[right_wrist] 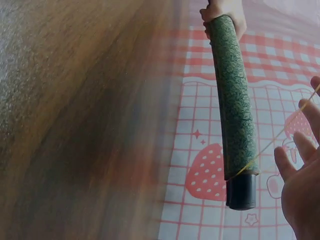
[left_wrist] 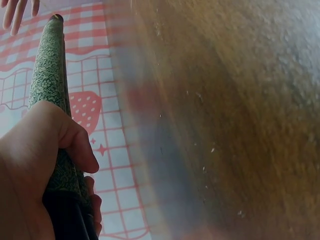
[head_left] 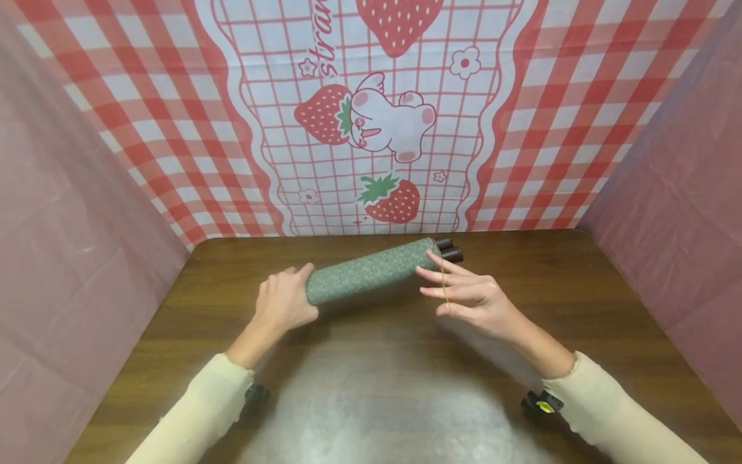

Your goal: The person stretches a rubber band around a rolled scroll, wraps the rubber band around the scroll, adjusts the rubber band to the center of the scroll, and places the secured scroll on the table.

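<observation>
A scroll (head_left: 371, 270) in green patterned cloth, rolled up, is held slantwise over the table, with two dark rod ends (head_left: 452, 254) sticking out at its right end. My left hand (head_left: 284, 298) grips the scroll's left end; in the left wrist view the thumb (left_wrist: 82, 150) lies over the roll. Close by the right end, my right hand (head_left: 472, 293) has its fingers spread and fairly straight. A thin yellowish rubber band (right_wrist: 277, 139) stretches from around the scroll's end, just above the dark rod, to these fingers.
The brown wooden table (head_left: 371, 386) lies beneath the hands. Behind it hangs a red and white checked cloth (head_left: 533, 129) with strawberry prints. Pink cloth (head_left: 75, 258) closes in the left side, and similar pink cloth (head_left: 672, 212) the right.
</observation>
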Available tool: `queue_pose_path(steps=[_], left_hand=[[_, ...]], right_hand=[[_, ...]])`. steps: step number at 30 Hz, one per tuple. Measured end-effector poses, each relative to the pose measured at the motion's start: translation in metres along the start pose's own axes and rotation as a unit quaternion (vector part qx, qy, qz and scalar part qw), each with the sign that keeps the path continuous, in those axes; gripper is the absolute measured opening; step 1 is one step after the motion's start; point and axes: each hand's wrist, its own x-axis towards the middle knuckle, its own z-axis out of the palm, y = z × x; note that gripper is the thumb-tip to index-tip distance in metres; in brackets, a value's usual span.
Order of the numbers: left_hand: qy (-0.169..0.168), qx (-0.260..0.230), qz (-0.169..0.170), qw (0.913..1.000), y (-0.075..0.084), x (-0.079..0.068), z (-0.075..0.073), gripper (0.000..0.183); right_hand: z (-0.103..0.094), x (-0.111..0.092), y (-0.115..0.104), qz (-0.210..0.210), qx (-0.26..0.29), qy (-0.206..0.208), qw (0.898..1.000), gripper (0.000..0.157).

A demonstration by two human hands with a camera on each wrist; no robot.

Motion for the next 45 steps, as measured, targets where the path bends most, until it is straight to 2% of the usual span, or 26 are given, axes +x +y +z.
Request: queue_pose_path(steps=[4,10,15,22,27,31,38,45], left_hand=[[0.002,-0.006,-0.004,1.0,0.001,0.0,0.001,0.077],[0.002,-0.01,-0.015,0.9998,0.003,0.0,0.002,0.074],[-0.005,-0.022,-0.038,0.999,0.003,0.001,0.001,0.074],[-0.002,-0.03,-0.045,0.9986,0.004,0.002,0.0,0.074],[-0.004,-0.033,-0.044,0.9985,0.005,0.001,-0.001,0.077],[-0.005,-0.034,-0.042,0.9985,0.006,0.0,-0.001,0.078],[0.001,-0.035,-0.034,0.9988,0.008,0.0,-0.001,0.075],[0.007,-0.038,-0.029,0.9988,0.01,0.0,-0.001,0.073]], right_hand=[[0.001,-0.001,0.0,-0.009,-0.049,-0.01,0.999,0.048],[0.004,0.001,0.002,-0.065,-0.117,-0.009,0.991,0.055],[0.005,0.005,0.004,-0.109,-0.14,-0.002,0.984,0.053],[0.007,0.007,0.004,-0.134,-0.159,0.027,0.978,0.055],[0.008,0.009,0.004,-0.112,-0.146,0.057,0.981,0.058],[0.008,0.01,0.006,-0.099,-0.129,0.071,0.984,0.053],[0.007,0.011,0.007,-0.123,-0.121,0.092,0.981,0.051],[0.007,0.018,0.001,-0.167,-0.072,0.136,0.974,0.047]])
